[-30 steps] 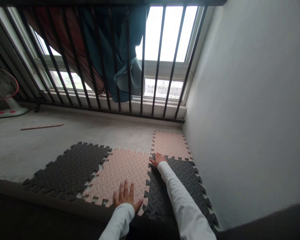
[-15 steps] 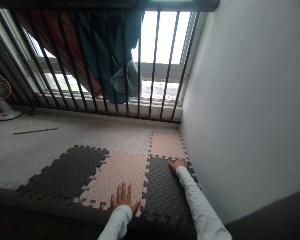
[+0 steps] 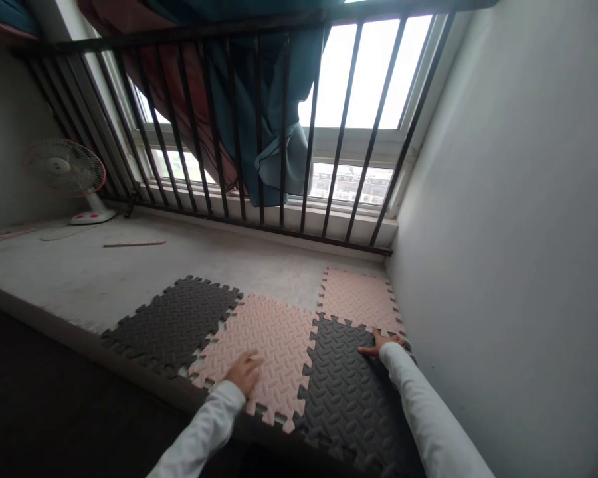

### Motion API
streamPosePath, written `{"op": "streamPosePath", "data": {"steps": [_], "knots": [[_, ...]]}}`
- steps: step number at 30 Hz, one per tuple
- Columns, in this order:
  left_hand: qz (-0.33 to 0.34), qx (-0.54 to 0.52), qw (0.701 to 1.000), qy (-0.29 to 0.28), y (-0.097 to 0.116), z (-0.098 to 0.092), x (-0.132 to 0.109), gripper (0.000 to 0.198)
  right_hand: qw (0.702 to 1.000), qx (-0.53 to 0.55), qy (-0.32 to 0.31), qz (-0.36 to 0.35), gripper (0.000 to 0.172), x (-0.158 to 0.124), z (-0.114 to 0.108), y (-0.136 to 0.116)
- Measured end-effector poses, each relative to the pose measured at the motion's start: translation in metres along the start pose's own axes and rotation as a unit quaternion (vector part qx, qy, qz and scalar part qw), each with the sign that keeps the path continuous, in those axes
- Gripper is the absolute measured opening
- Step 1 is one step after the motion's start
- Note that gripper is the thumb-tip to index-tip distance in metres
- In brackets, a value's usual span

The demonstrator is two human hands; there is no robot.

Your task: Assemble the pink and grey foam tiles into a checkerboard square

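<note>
Your spread right hand (image 3: 381,343) lies on the far edge of the dark grey foam puzzle mat (image 3: 351,398), which runs toward six o'clock; your left hand (image 3: 244,373), fingers together, rests on the pink foam mat (image 3: 274,345) at nine o'clock.

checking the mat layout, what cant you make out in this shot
Head view:
- right hand hides a corner of the dark foam tile
- left hand covers part of the pink foam tile
- bottom frame edge cuts off the dark foam tile's near end
- buildings outside the window are too small to make out
</note>
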State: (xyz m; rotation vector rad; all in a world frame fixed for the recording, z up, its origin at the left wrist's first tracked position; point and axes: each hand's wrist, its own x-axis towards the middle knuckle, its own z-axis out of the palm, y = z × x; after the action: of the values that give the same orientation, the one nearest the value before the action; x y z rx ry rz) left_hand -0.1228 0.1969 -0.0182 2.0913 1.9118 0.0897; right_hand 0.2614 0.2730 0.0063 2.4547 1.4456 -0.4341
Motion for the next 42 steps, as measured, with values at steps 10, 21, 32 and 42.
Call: {"op": "streamPosePath", "data": {"steps": [10, 21, 32, 42], "knots": [[-0.239, 0.117, 0.960, 0.083, -0.135, -0.033, -0.022, 0.040, 0.999, -0.039, -0.026, 0.016, 0.104, 0.002, 0.003, -0.001], [-0.169, 0.061, 0.956, 0.233, -0.081, -0.081, 0.041, 0.041, 0.999, -0.028, -0.022, 0.031, 0.108, 0.000, 0.004, -0.003], [0.048, 0.037, 0.989, 0.133, 0.113, -0.029, 0.163, 0.038, 0.999, -0.050, -0.002, 0.007, 0.105, 0.002, 0.014, 0.001], [0.093, 0.053, 0.990, 0.093, 0.156, -0.004, 0.179, 0.036, 0.999, -0.050, -0.021, 0.002, 0.104, -0.001, 0.012, 0.001]]}}
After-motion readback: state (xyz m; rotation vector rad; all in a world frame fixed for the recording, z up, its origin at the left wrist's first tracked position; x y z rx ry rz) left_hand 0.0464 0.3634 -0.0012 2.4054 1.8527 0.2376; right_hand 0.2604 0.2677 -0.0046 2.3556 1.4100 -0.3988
